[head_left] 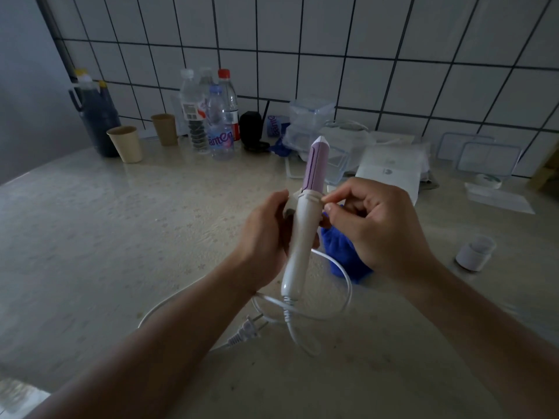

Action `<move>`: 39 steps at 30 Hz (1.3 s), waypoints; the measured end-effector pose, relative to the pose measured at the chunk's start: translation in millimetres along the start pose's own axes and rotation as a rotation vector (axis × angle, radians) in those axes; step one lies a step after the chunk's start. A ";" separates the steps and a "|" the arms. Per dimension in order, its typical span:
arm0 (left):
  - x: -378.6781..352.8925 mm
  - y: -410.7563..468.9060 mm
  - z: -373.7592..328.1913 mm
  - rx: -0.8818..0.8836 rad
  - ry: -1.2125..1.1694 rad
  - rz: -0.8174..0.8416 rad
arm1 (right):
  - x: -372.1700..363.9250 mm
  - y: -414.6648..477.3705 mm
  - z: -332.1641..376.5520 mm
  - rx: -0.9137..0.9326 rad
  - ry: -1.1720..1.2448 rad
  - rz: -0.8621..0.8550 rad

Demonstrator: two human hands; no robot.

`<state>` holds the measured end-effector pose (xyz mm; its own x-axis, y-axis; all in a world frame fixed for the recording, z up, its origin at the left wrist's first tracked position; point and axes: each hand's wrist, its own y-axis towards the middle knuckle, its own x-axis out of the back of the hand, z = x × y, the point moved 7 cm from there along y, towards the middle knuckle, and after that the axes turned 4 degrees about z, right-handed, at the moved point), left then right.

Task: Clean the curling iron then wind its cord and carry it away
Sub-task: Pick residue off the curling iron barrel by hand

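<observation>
The left hand (266, 237) is gripping the curling iron (304, 225) around its white handle, with the fingers curled closed behind the body and the thumb pressing against the lever at the collar. The iron is standing nearly upright above the countertop (121, 237), its lilac barrel pointing up and slightly to the right, toward the tiled wall (332, 55).

The right hand (378, 225) is sitting just beside the collar on the opposite side. Its thumb and forefinger are pinching together at the white ring where barrel and handle are meeting; the remaining fingers are folding loosely into the palm. Whether the pinch is holding anything other than the collar edge cannot be determined. A blue cloth (341, 252) is lying under and behind this hand; whether the hand is touching it cannot be determined.

The white cord (332, 297) is hanging from the base of the handle and looping loosely across the countertop. Its two-pin plug (246, 329) is lying on the surface below the left wrist.

Along the wall, clear water bottles (217, 128) are standing between two paper cups (127, 143) and a stack of clear plastic containers (314, 125). A dark jug (96, 116) is standing at the far left. A small white jar (475, 252) is standing well apart, to the right.
</observation>
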<state>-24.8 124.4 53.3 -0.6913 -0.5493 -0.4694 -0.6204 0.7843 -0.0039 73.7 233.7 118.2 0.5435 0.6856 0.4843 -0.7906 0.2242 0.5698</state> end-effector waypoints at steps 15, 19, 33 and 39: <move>-7.2 2.2 14.4 0.149 -0.094 0.232 | -2.7 -1.5 3.8 0.010 0.014 0.015; -9.5 2.9 13.9 0.140 -0.146 0.208 | -11.9 -2.5 3.3 -0.034 0.128 0.131; -12.6 -2.0 4.1 0.057 -0.071 0.202 | -6.6 0.4 -1.6 -0.039 0.056 0.132; -12.8 -3.2 3.1 0.045 0.034 0.202 | -8.8 -0.1 -0.5 -0.044 0.093 0.135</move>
<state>-12.8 129.8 56.6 -0.8128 -0.3883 -0.4342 -0.4513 0.8911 0.0478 68.8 228.0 113.6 0.4046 0.7721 0.4900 -0.8675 0.1545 0.4729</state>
